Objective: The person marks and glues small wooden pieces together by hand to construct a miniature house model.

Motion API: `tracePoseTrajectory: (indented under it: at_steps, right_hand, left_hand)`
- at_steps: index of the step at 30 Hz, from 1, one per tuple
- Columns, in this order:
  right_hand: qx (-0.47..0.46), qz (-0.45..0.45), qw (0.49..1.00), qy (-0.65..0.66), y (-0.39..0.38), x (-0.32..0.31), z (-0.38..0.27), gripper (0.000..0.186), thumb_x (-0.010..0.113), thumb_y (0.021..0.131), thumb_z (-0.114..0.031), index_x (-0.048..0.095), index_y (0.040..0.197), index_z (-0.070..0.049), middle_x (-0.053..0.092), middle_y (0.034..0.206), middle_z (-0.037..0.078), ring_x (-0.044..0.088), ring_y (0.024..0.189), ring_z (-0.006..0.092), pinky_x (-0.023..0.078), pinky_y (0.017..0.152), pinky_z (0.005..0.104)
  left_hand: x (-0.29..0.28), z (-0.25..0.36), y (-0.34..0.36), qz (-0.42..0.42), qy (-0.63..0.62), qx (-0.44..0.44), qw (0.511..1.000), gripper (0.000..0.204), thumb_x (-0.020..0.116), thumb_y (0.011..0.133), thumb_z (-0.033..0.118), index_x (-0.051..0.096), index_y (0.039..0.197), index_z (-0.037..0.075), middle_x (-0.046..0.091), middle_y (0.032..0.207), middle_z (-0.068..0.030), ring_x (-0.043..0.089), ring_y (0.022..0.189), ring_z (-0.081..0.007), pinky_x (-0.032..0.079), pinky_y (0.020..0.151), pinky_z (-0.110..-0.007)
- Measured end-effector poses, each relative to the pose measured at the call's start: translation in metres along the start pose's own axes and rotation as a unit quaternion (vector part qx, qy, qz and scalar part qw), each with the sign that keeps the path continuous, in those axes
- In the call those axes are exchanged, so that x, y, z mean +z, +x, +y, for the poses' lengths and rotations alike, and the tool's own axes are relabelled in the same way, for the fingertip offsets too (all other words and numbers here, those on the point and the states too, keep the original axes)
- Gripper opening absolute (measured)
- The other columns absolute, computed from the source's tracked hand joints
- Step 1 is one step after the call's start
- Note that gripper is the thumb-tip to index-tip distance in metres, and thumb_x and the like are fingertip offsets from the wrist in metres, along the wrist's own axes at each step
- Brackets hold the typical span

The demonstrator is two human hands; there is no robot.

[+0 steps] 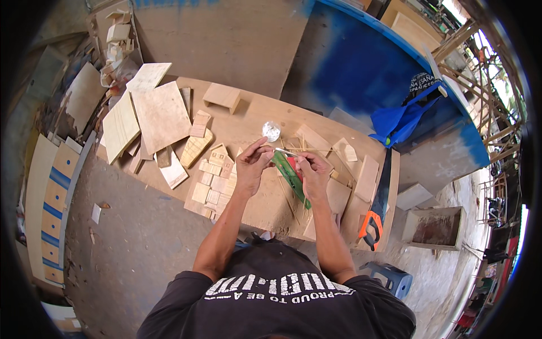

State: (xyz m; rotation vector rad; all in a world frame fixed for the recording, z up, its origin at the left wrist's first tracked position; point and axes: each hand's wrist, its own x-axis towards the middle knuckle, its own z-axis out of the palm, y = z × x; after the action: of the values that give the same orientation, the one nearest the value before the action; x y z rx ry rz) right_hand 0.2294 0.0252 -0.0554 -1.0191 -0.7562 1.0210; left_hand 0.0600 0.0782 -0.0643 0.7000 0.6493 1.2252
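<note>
Over the middle of the workbench (265,209), a thin whitish stick-like piece (287,152) spans the gap between my hands; its exact kind is too small to make out. My left hand (253,169) is closed near one end, fingers bent in a pinch. At the other end my right hand (314,174) pinches it between thumb and fingers. Below them lies a long green item (289,176) with a red piece beside it. A clear plastic container (271,131) stands just beyond my left hand. Small wooden blocks (212,181) and a house-shaped piece (220,157) lie left of my left forearm.
Plywood sheets (161,118) pile up at the bench's left. A small wooden stand (222,97) sits at the back. An orange-handled saw (371,230) lies at the right edge. Thin sticks and boards (367,178) lie right of my hands. A blue stool (389,278) stands below.
</note>
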Motion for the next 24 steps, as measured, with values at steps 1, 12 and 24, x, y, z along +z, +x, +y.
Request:
tracePoseTrajectory:
  at_steps: [1, 12, 24]
  right_hand:
    - [0.001, 0.000, 1.000, 0.000, 0.0003, 0.0003, 0.0017, 0.017, 0.068, 0.091, -0.002, 0.070, 0.107, 0.003, 0.071, 0.089, 0.004, 0.060, 0.071, 0.0056, 0.049, 0.066, 0.0195]
    - [0.007, -0.011, 1.000, -0.027, -0.0025, 0.0047, 0.0062, 0.016, 0.068, 0.091, -0.002, 0.070, 0.106, 0.003, 0.070, 0.086, 0.004, 0.062, 0.072, 0.0068, 0.051, 0.067, 0.0207]
    - [0.003, -0.004, 1.000, 0.001, -0.0055, -0.0005, 0.0065, 0.016, 0.069, 0.091, -0.002, 0.070, 0.106, 0.004, 0.072, 0.089, 0.007, 0.064, 0.074, 0.0085, 0.053, 0.068, 0.0221]
  left_hand:
    - [-0.0006, -0.0003, 0.0000, 0.002, -0.001, 0.000, 1.000, 0.044, 0.070, 0.090, -0.001, 0.061, 0.133, 0.004, 0.070, 0.104, -0.0040, 0.066, 0.091, -0.0105, 0.059, 0.073, -0.028]
    - [-0.0026, 0.0004, 0.0010, 0.012, -0.009, -0.001, 1.000, 0.044, 0.071, 0.089, 0.000, 0.061, 0.131, 0.003, 0.071, 0.104, -0.0056, 0.067, 0.091, -0.0114, 0.059, 0.073, -0.028]
    - [0.0008, 0.0025, -0.0007, 0.030, -0.025, -0.007, 0.999, 0.041, 0.071, 0.088, -0.002, 0.062, 0.127, 0.003, 0.071, 0.102, -0.0048, 0.067, 0.089, -0.0114, 0.058, 0.070, -0.029]
